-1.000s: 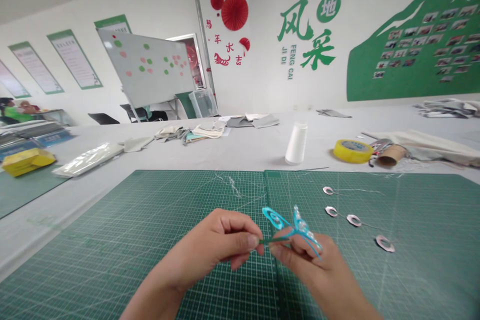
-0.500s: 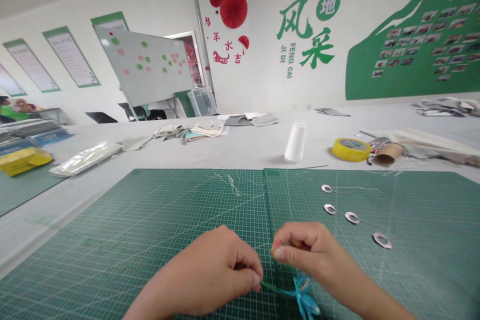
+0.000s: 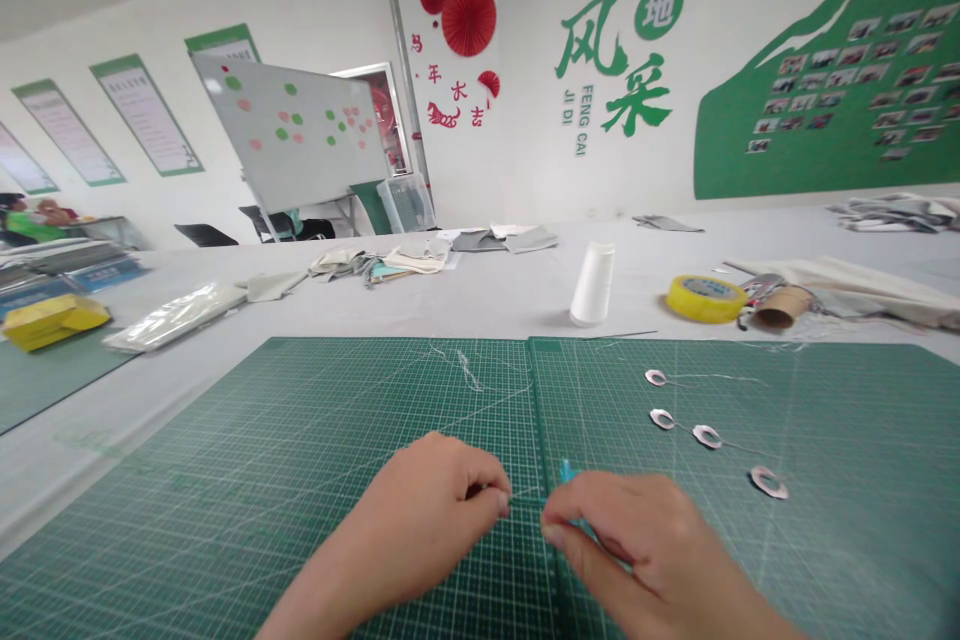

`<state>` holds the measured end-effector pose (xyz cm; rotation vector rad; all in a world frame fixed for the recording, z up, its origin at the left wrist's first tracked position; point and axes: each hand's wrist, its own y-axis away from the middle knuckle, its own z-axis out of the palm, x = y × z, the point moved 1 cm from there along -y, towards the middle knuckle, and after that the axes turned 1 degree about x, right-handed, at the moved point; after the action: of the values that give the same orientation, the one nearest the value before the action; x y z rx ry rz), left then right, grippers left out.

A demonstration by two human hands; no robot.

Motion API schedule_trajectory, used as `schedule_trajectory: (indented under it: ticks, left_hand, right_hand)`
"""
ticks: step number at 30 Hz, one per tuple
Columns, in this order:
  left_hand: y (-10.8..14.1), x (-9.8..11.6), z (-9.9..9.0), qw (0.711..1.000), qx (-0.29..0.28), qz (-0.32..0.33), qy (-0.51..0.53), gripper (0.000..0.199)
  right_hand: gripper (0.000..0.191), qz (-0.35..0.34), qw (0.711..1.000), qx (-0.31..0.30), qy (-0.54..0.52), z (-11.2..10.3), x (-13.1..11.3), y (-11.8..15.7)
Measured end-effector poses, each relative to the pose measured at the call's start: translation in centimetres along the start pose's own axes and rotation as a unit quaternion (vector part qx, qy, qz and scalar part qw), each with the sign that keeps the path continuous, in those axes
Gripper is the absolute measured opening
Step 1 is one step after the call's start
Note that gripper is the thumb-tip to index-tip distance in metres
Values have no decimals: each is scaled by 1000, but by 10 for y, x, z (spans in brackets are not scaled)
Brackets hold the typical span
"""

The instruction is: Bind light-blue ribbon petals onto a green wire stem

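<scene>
Above the green cutting mat (image 3: 337, 420), my left hand (image 3: 420, 520) pinches the end of a thin green stem (image 3: 527, 502). This stem runs across to the fingertips of my right hand (image 3: 637, 540). A shiny blue flower-like piece (image 3: 566, 470), on the stem's other end, is mostly hidden behind my right hand, with bits showing above the forefinger and between finger and thumb. My right thumb and forefinger are pressed together close beside it. What they pinch is too small to make out.
Several pale rings with thread tails, one a white ring (image 3: 769, 483), lie on the mat's right half. Loose white thread (image 3: 469, 370) lies farther back. Behind the mat stand a white thread cone (image 3: 592, 285), yellow tape (image 3: 705, 299) and a cardboard tube (image 3: 781, 308).
My right hand has moved down to the blue piece, which has risen and now sits mostly behind that hand. My left hand has shifted slightly up and left, still pinching the stem.
</scene>
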<state>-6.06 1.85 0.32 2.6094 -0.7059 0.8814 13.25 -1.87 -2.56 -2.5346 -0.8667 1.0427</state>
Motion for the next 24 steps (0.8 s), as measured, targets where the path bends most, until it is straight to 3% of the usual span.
schedule_trajectory:
  ticks: [5,12,19,24]
  left_hand:
    - [-4,-1,-2,999,30,-31,12,26]
    - [-6,-3,-1,995,40,-55,67,23]
    - [-8,1,-6,970,33,-39,237,20]
    - [-7,2,-6,933,-50,7,357,19]
  right_hand:
    - [28,-70,992,-2,102,10,1,7]
    - [32,-104,982,-16,156,20,4,6]
    - [25,-16,999,31,-4,21,12,5]
    - [25,131,973,31,-185,18,16,0]
